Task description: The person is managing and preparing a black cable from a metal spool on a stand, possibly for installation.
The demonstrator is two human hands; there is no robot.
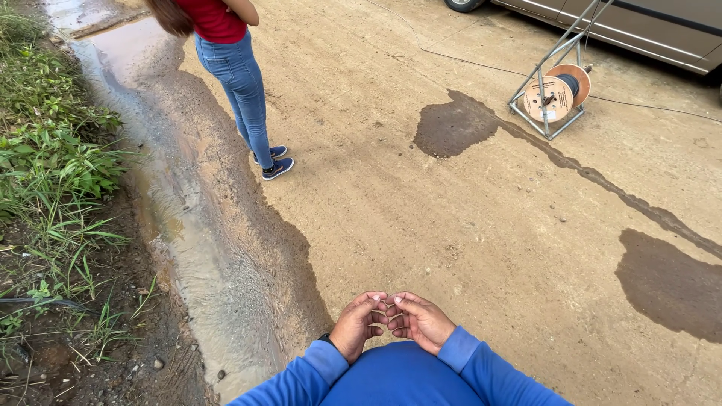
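Note:
My left hand and my right hand meet in front of my blue shirt at the bottom of the head view. Their curled fingertips touch each other. I see nothing held in either hand. Blue sleeves cover both forearms, and a dark band shows at my left wrist. Below the hands lies a bare dirt road.
Another person in blue jeans and a red top stands at the upper left beside a muddy water channel. Grass borders the left. A cable reel on a metal stand sits upper right near a parked car. Wet patches mark the road.

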